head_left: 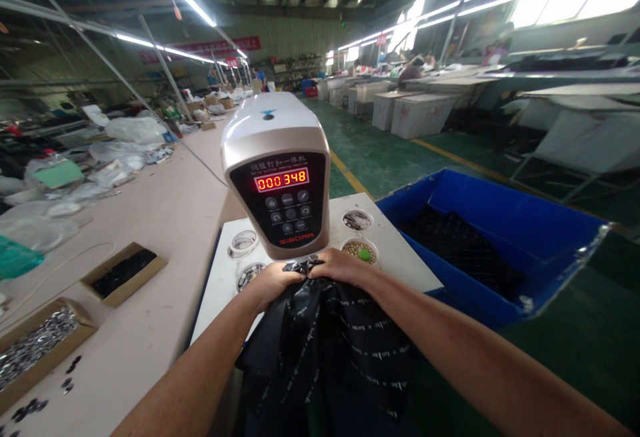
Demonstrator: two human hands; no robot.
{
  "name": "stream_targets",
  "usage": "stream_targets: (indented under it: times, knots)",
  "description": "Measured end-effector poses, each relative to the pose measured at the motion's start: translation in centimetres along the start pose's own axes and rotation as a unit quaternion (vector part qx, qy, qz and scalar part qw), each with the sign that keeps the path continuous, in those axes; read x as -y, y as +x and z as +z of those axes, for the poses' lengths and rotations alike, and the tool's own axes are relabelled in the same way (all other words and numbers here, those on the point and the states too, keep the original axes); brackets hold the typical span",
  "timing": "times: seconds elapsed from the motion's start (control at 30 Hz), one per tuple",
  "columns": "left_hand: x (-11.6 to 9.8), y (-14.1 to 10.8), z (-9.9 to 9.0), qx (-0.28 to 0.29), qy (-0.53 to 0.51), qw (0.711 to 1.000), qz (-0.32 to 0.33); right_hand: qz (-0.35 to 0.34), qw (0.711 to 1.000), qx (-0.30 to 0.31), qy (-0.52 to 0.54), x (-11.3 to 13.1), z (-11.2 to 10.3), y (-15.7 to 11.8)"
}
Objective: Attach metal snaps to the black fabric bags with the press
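Black fabric with rows of small white lettering [345,337] hangs down from both of my hands, its upper edge bunched between them. My left hand [277,281] is closed on the fabric at the left of the bunch. Close beside it, my right hand [337,266] pinches the same edge. Both hands are just in front of the base of a white and gold button machine [277,130], whose red display reads 000348. The fabric and hands hide the machine's lower working part.
The machine's white table [400,265] has round cups of small metal parts. At the right stands a blue bin [540,223] with dark fabric inside. On the left table [185,183] are a box of metal rings [40,340], a box of black pieces [123,271] and plastic bags.
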State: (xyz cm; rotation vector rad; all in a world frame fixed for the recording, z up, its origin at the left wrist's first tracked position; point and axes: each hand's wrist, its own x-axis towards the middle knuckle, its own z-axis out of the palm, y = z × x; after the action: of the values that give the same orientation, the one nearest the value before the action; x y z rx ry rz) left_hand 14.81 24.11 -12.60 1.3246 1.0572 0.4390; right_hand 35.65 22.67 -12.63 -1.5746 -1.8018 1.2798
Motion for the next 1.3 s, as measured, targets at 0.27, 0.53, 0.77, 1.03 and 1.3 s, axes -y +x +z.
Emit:
stream_targets:
  times: [0.27,0.53,0.77,1.03,1.3]
  knots:
    - [-0.3,-0.2,0.2,-0.008,-0.013,0.999,-0.036,0.005,1.000,0.001,-0.002,-0.2,0.1,0.1]
    - [0.2,0.1,0.2,-0.005,-0.038,0.997,-0.065,0.007,1.000,0.009,-0.013,-0.1,-0.2,-0.3]
    - [1.2,0.7,-0.4,-0.012,-0.025,0.998,-0.064,-0.052,0.996,-0.064,-0.032,-0.1,0.6,-1.3]
    - [2.6,0.1,0.1,-0.076,0.039,0.996,-0.019,-0.062,0.972,-0.197,-0.109,-1.3,3.8,-1.4]
    - [3.4,-0.5,1.3,-0.183,0.132,0.970,0.093,-0.028,0.958,-0.208,-0.197,-1.4,3.9,-1.4]
